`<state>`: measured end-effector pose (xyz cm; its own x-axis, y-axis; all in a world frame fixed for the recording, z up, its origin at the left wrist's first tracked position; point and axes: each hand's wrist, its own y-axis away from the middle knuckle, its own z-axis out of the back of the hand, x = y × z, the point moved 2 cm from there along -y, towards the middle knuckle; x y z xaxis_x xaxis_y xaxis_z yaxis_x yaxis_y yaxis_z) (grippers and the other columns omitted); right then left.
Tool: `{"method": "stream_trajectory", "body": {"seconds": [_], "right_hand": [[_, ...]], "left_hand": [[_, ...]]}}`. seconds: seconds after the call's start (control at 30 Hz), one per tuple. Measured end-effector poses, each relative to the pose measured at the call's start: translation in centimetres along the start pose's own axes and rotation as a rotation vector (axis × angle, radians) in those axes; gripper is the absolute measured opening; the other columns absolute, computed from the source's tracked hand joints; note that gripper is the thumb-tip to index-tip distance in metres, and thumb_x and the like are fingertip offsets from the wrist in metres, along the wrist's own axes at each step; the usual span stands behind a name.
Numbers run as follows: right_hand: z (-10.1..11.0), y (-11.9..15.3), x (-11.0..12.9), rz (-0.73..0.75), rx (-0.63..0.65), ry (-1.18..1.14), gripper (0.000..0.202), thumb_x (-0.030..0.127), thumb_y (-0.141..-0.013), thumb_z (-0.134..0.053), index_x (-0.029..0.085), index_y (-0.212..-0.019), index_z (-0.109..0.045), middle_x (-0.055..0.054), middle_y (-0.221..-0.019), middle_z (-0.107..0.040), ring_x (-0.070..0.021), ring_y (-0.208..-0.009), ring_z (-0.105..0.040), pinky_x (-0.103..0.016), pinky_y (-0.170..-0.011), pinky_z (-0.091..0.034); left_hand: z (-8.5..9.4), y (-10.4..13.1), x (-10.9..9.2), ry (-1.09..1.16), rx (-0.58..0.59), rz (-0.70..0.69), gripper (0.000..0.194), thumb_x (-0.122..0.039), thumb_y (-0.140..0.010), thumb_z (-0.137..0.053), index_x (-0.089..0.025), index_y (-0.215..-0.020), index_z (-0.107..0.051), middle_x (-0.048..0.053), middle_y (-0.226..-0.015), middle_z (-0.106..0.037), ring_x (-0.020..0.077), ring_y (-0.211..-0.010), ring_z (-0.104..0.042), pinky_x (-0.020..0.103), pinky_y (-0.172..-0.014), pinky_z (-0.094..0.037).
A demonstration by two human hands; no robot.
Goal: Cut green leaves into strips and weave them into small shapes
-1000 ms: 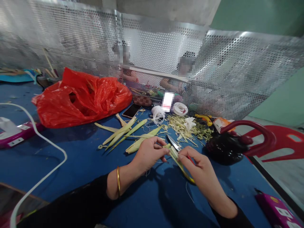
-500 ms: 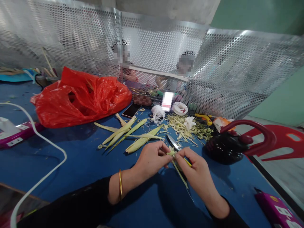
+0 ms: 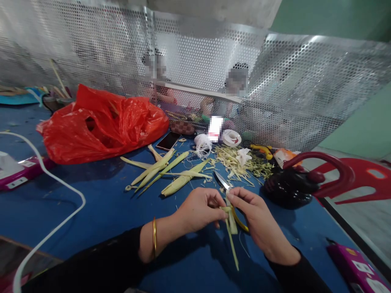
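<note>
Over the blue table [image 3: 116, 207], my left hand [image 3: 203, 209] pinches a small pale green husk piece [image 3: 232, 224] whose long strip hangs down toward me. My right hand [image 3: 255, 217] is closed at the upper part of the same piece, thumb against fingers. Behind and below the hands lie scissors [image 3: 222, 180] with yellow handles, blades pointing away; the right hand partly covers them. Several long husk leaves [image 3: 180, 184] rest left of the blades. A heap of husk scraps [image 3: 235, 165] is beyond them. Thin thread shows near the right hand.
A red plastic bag [image 3: 104, 126], phone [image 3: 169, 141], white string [image 3: 203, 145] and tape roll [image 3: 231, 138] stand toward a perforated metal screen [image 3: 195, 53]. People sit behind it. A black kettle [image 3: 288, 189] is right; purple power strips [image 3: 24, 175] and a white cable [image 3: 70, 187] lie left.
Both hands have come slightly nearer to me. The husk piece has turned and hangs lower, showing a wider flap; the right hand has shifted to its upper part.
</note>
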<state>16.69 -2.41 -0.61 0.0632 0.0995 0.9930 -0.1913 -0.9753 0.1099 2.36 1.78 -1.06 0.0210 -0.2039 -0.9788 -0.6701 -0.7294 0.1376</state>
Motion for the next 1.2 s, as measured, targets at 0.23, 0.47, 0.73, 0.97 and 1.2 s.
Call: {"method": "stream_trajectory", "body": {"seconds": [0.23,0.47,0.73,0.97,1.2], "right_hand": [[0.3,-0.2,0.3,0.174,-0.156,0.007,0.025,0.039,-0.079,-0.069,0.020,-0.068,-0.058,0.005,-0.053,-0.054,-0.0106,-0.052,-0.048,-0.022,-0.054,-0.041],[0.8,-0.3,0.2,0.226,-0.287,-0.141,0.021,0.037,-0.077,-0.072,0.019,-0.072,-0.061,0.000,-0.069,-0.067,-0.0157,-0.068,-0.063,-0.030,-0.073,-0.051],[0.2,0.1,0.1,0.218,-0.236,-0.166,0.019,0.037,-0.081,-0.069,0.022,-0.082,-0.057,-0.003,-0.083,-0.074,-0.0198,-0.085,-0.070,-0.035,-0.086,-0.052],[-0.7,0.6,-0.2,0.224,-0.054,-0.110,0.017,0.039,-0.087,-0.063,0.024,-0.089,-0.054,-0.005,-0.101,-0.075,-0.0224,-0.104,-0.067,-0.033,-0.087,-0.051],[-1.6,0.6,0.1,0.141,0.185,0.048,0.021,0.043,-0.084,-0.063,0.023,-0.087,-0.058,-0.005,-0.096,-0.073,-0.0210,-0.090,-0.069,-0.030,-0.074,-0.054]], "left_hand": [[-0.1,0.0,1.2,0.063,0.175,0.145,0.025,-0.022,-0.054,-0.078,-0.015,-0.069,-0.060,-0.001,-0.057,-0.068,0.0105,-0.042,-0.058,0.023,-0.047,-0.047],[0.0,0.4,0.5,0.102,0.213,0.190,0.032,-0.032,-0.054,-0.083,-0.015,-0.067,-0.060,0.000,-0.059,-0.069,0.0094,-0.044,-0.059,0.024,-0.052,-0.048],[0.2,0.3,0.7,0.134,0.203,0.221,0.029,-0.025,-0.055,-0.081,-0.016,-0.069,-0.058,0.001,-0.061,-0.070,0.0104,-0.044,-0.060,0.022,-0.049,-0.046],[-0.1,0.7,-0.2,0.086,0.226,0.199,0.011,-0.022,-0.062,-0.074,-0.013,-0.064,-0.069,0.001,-0.061,-0.068,0.0070,-0.044,-0.056,0.020,-0.052,-0.047],[-0.4,0.9,0.0,0.077,0.301,0.213,0.010,-0.023,-0.061,-0.074,-0.014,-0.064,-0.072,0.001,-0.065,-0.069,0.0090,-0.047,-0.057,0.023,-0.053,-0.048]]}}
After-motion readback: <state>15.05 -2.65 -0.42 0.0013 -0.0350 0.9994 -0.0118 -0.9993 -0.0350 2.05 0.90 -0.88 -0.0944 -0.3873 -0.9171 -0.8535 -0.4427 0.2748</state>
